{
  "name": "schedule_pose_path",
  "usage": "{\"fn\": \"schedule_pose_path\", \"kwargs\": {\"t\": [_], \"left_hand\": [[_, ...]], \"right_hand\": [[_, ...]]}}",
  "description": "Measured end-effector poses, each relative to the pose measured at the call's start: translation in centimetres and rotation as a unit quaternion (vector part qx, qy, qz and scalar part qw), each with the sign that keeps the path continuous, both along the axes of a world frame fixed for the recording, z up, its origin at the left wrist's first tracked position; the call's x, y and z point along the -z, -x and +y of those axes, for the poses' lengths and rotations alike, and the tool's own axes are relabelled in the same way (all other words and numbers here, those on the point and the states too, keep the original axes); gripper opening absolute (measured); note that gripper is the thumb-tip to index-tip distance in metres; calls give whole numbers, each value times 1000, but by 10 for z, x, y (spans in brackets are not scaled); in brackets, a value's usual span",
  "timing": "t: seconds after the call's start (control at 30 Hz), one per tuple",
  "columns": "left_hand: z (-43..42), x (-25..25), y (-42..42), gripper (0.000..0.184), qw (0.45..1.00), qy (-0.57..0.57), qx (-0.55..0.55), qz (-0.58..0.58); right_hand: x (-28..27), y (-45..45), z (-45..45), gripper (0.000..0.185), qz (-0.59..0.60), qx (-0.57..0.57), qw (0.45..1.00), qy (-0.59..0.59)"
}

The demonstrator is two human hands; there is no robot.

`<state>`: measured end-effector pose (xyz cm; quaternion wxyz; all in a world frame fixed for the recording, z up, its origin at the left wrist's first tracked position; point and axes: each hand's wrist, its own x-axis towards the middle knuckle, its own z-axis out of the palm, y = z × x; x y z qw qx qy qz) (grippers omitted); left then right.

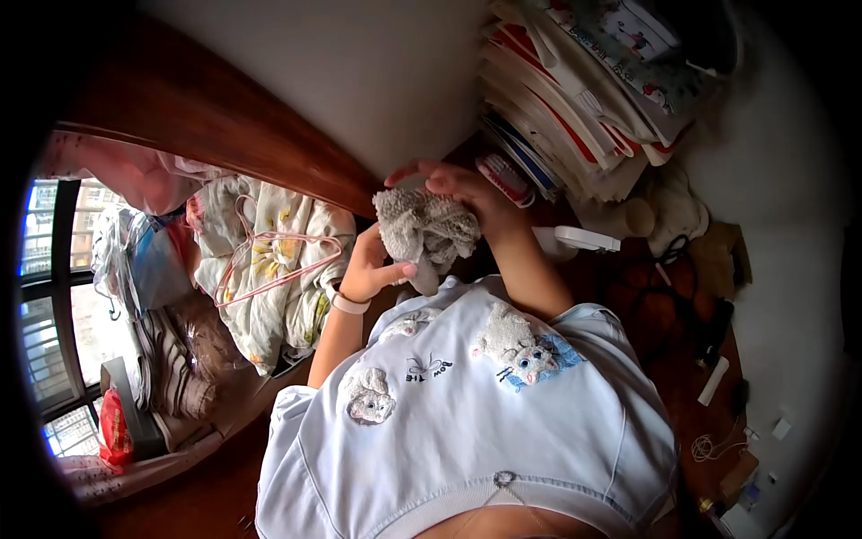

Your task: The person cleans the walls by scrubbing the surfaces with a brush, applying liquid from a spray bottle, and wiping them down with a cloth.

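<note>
A bunched-up grey cloth [426, 226] with a nubby, towel-like texture is held up in front of my chest, crumpled, with one end hanging down. My left hand [366, 269], with a pale band at its wrist, grips its left side; the thumb lies near the lower edge and the other fingers are partly hidden behind the cloth. From the upper right, my right hand [476, 193] holds the same cloth, its fingers curving over the top. Below both hands is my light blue shirt with raised white cat figures.
A pink hanger [283, 260] lies on a flowered white fabric [260, 314] at left, by a barred window. Stacked books and papers [575, 108] stand at upper right, near a pink-and-white brush [505, 180]. Dark cables [673, 287] lie at right; a wooden beam [224, 108] crosses upper left.
</note>
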<state>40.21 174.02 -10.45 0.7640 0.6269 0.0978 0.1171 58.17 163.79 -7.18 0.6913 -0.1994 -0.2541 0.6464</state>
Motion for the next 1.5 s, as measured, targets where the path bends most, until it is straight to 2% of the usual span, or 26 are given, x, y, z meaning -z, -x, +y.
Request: {"fn": "schedule_pose_path", "kwargs": {"t": [0.03, 0.13, 0.23, 0.3, 0.37, 0.43, 0.5, 0.57, 0.6, 0.73, 0.8, 0.83, 0.9, 0.97, 1.03, 1.07, 1.1, 1.13, 1.17, 1.2, 1.23, 1.27, 1.3, 1.33, 1.4, 1.5], "left_hand": [[-4, -12, -3, 54, 998, 43, -29, -19], [12, -13, 2, 32, 994, 78, -70, 2], [11, -16, 8, 32, 992, 63, -113, 10], [9, -22, 10, 34, 990, 60, -129, 14], [10, -27, 15, 36, 989, 39, -140, 7], [15, -28, 18, 40, 990, -12, -141, 9], [20, -36, 19, 44, 991, -117, -67, -3], [21, -48, 18, 46, 991, -124, -49, 23], [23, -51, 19, 45, 994, -92, -56, 15], [31, -70, 31, 36, 994, -65, -90, 11], [28, -84, 32, 33, 990, -26, -138, -18], [32, -80, 33, 31, 987, -24, -142, -72], [27, -81, 27, 31, 979, -42, -172, -100], [3, -94, 7, 41, 981, -64, -153, -101], [-15, -86, -8, 60, 989, -130, -68, -15], [-22, -87, -14, 63, 974, -226, 23, 17], [-28, -78, -18, 65, 963, -237, 124, 22], [-34, -76, -24, 64, 935, -297, 192, 19], [-34, -62, -19, 59, 892, -364, 245, 106], [-32, -52, -18, 55, 884, -399, 232, 81], [-32, -58, -22, 50, 872, -434, 220, 56], [-33, -71, -19, 45, 927, -315, 189, 69], [-31, -67, -12, 46, 959, -239, 151, 13], [-29, -72, -6, 45, 969, -219, 113, -14], [-24, -85, 6, 36, 973, -229, 17, -37], [-11, -76, 21, 38, 954, -290, -69, -34]], "right_hand": [[10, -4, 4, 41, 64, -17, 998, 11], [26, -7, 4, 45, 114, 29, 991, 68], [38, -11, -7, 48, 69, 36, 996, 46], [41, -10, -15, 53, -62, 67, 995, 40], [40, -6, -21, 51, -42, 71, 996, 38], [62, -6, -26, 51, -234, 76, 954, 172], [96, -3, -30, 42, -247, 95, 949, 171], [116, -1, -31, 24, -273, 135, 938, 167], [112, 6, -34, 21, -218, 197, 945, 145], [114, 5, -41, 22, -259, 240, 933, 66], [123, 2, -45, 26, -70, 162, 979, 103], [133, 3, -44, 26, -72, 163, 979, 103], [152, 10, -34, 38, -59, 127, 961, 238], [128, 24, -26, 43, 6, 91, 978, 186], [123, 30, -19, 49, 164, -58, 963, 205], [114, 33, -17, 53, 261, -108, 956, 77], [106, 31, -14, 53, 259, -110, 956, 79], [101, 28, -12, 55, 343, -74, 936, 29], [93, 27, -10, 57, 425, -38, 904, -20], [57, 35, -6, 55, 217, 168, 948, 162], [59, 28, -5, 55, 335, 67, 940, -8], [58, 26, -5, 52, 261, 92, 961, -2], [34, 25, -4, 49, 187, 118, 975, 5], [14, 27, 2, 43, 107, 192, 975, 31], [-16, 26, 24, 28, -62, 357, 932, 27], [-54, 21, 57, 31, -205, 519, 829, 36]]}}
